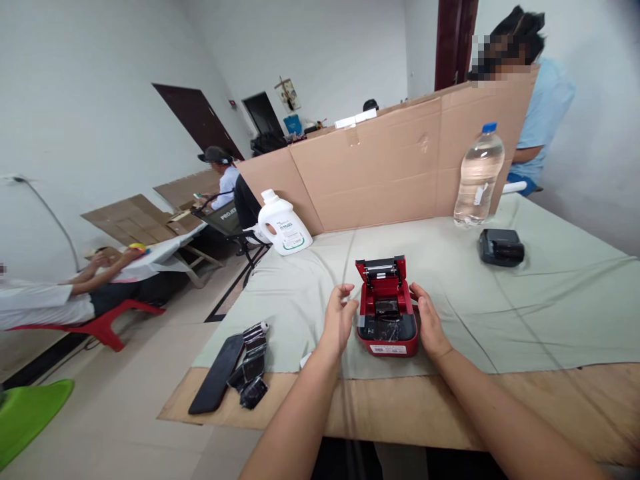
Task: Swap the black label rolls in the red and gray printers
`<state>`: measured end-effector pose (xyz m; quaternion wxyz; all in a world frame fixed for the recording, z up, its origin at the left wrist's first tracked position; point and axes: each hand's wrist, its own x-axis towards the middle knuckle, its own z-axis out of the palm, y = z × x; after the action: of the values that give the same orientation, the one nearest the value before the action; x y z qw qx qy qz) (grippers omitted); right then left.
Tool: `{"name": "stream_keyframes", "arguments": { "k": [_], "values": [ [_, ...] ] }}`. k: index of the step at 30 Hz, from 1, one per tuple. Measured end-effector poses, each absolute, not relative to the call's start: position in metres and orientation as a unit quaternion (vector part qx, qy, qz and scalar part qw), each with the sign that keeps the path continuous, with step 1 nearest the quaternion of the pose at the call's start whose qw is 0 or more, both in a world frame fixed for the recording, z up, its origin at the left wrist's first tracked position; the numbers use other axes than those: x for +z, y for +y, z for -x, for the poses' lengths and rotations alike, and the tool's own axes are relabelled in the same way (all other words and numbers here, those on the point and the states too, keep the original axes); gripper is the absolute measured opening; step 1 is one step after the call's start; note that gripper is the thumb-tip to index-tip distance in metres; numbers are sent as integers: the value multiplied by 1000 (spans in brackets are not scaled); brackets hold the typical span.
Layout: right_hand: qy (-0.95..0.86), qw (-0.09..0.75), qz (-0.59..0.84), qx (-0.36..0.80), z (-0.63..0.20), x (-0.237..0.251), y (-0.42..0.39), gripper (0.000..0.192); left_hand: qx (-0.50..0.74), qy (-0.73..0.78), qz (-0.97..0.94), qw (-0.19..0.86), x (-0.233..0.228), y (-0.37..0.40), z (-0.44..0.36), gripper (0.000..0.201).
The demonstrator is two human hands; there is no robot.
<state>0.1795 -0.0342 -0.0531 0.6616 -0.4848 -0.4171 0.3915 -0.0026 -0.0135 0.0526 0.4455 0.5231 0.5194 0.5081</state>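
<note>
Cloth-covered table [500, 313], red printer [387, 310] lid up, between open left hand [340, 319] and right hand [427, 320] touching its side

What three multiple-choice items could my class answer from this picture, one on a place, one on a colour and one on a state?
1. Where does the water bottle stand?
A. by the cardboard partition, at the table's far right
B. on the floor
C. beside the black phone

2. What colour is the small printer between the hands?
A. blue
B. red
C. white

3. How is that printer's lid?
A. shut
C. taken off and lying on the cloth
B. swung open, upright at the back

Answers:
1 A: it stands on the green cloth against the cardboard.
2 B: its case is red.
3 B: the lid stands up, while the left hand and right hand flank the body.
</note>
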Motion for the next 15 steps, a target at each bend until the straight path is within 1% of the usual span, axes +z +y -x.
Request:
{"name": "stream_keyframes", "arguments": {
  "k": [1,2,4,6,8,10,12,15],
  "values": [
    [-419,662,482,392,-179,-54,-33,63,498,514,-574,398,59,-9,0,25],
    [-421,662,482,390,-180,-54,-33,62,472,502,-622,372,64,-4,-4,21],
    [-423,660,490,381,-180,-55,-31,61,398,477,-688,375,68,7,-16,16],
    [-425,657,499,373,-182,-55,-31,62,347,467,-703,409,62,19,-29,23],
    [-426,654,505,369,-183,-55,-30,62,346,457,-688,445,50,31,-39,34],
    [-432,649,507,367,-184,-55,-31,62,374,437,-665,476,37,39,-45,39],
    [-437,646,511,360,-184,-53,-31,63,399,423,-650,489,28,43,-46,40],
    [-435,645,518,356,-184,-51,-32,65,380,428,-682,454,28,41,-44,38]
  ]
}}
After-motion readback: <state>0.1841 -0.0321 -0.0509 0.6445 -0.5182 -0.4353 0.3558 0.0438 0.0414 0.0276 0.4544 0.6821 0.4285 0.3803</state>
